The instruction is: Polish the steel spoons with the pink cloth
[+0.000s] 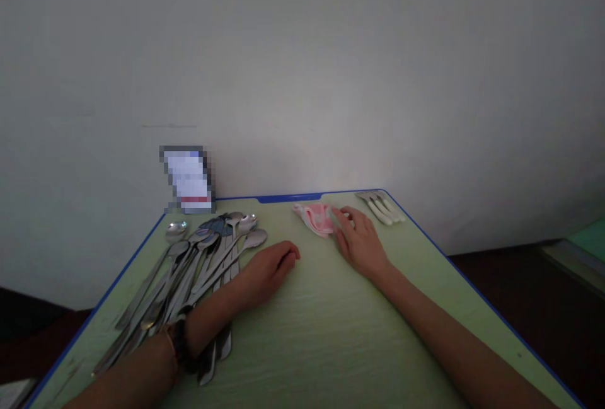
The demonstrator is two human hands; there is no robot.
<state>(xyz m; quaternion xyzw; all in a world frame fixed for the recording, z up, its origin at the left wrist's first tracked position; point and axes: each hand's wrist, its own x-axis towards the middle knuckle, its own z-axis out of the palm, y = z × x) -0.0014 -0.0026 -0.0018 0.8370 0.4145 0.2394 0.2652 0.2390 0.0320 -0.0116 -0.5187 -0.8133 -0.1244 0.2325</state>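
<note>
Right hand (pixel 362 242) touches what seems a pink cloth (pixel 316 217); card (pixel 189 181) blurred.

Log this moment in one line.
left hand: resting on table by spoons | right hand: fingers on pink cloth | white-handled cutlery far right

Nothing here can be read. The card (pixel 188 181) standing at the back edge of the desk (pixel 307 333) is blurred into blocks. It shows white with a blue patch at the top and a red bar near the bottom, but no letter or number comes through. The spoons (pixel 198 264) and the pink cloth (pixel 316 217) show no mark that can be made out.
</note>
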